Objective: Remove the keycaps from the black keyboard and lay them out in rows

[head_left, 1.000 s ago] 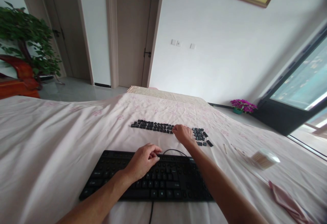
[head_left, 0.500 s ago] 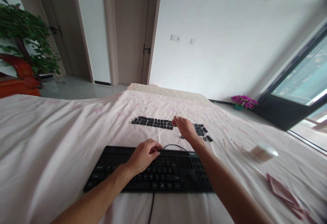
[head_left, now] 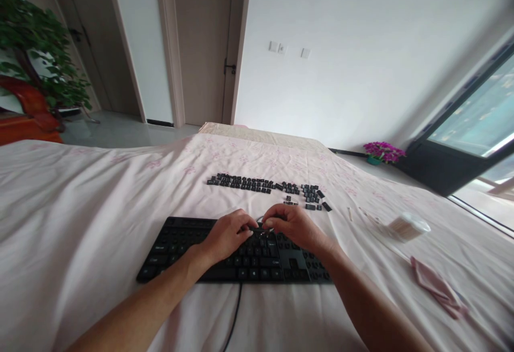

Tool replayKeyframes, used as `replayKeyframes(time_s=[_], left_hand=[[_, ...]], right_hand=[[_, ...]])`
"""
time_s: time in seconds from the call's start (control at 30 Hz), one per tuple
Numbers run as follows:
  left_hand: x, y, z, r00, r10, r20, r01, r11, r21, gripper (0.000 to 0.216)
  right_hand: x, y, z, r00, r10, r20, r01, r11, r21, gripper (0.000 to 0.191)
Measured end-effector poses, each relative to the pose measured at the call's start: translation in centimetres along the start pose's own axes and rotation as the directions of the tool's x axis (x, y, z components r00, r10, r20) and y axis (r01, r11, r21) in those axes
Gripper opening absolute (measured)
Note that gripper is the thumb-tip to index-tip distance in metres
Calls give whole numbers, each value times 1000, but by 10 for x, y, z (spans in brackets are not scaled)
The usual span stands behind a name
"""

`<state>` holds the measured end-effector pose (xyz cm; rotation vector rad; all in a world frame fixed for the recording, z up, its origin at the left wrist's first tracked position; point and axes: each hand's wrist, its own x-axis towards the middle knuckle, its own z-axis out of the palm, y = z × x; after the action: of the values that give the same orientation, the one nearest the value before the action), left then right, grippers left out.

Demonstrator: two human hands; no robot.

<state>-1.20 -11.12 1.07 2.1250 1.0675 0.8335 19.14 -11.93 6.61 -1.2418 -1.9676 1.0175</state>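
A black keyboard (head_left: 297,258) lies on the pale pink cloth, with part of its right side stripped of keycaps. My left hand (head_left: 231,234) rests over its upper middle, fingers curled and thumb down at the top key rows. Close beside it, my right hand (head_left: 291,226) is pinched over the top rows. A small shiny bit shows at its fingertips, too small to name. Beyond the keyboard, loose black keycaps (head_left: 244,182) lie in rows. More keycaps (head_left: 311,194) are grouped to the right of these.
A clear tub of cotton swabs (head_left: 408,227) lies at the right, with a few loose swabs (head_left: 349,214) near it. Closer to me is a folded pink cloth (head_left: 437,287). A black cable (head_left: 236,309) runs from beneath the keyboard towards me.
My right hand has come back from the loose keycaps to the keyboard, beside my left hand. A tilted keycap now shows where it was. My left hand stays on the keyboard.
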Motion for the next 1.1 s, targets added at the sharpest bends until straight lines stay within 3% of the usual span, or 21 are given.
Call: replayKeyframes(time_s=[0.27,0.47,0.7,0.8,0.97,1.1], left_hand=[[-1,4,0,995,82,64,-85,995,56,12],[0,8,-3,985,113,127,-128,985,113,12],[4,7,5,984,97,147,-123,977,176,6],[4,7,12,990,70,122,-95,973,212,8],[4,10,19,992,103,78,-117,968,220,16],[2,15,19,985,158,66,-167,975,147,18]], right_hand=[[-7,1,14,998,-39,43,44,993,-107,13],[-8,4,19,983,-174,65,183,963,-197,9],[-8,27,28,957,-284,52,289,948,-133,28],[-8,36,36,924,-381,-10,376,916,-140,34],[-10,39,41,824,-559,-93,530,819,-221,31],[-14,34,42,770,-613,-175,566,784,-253,29]])
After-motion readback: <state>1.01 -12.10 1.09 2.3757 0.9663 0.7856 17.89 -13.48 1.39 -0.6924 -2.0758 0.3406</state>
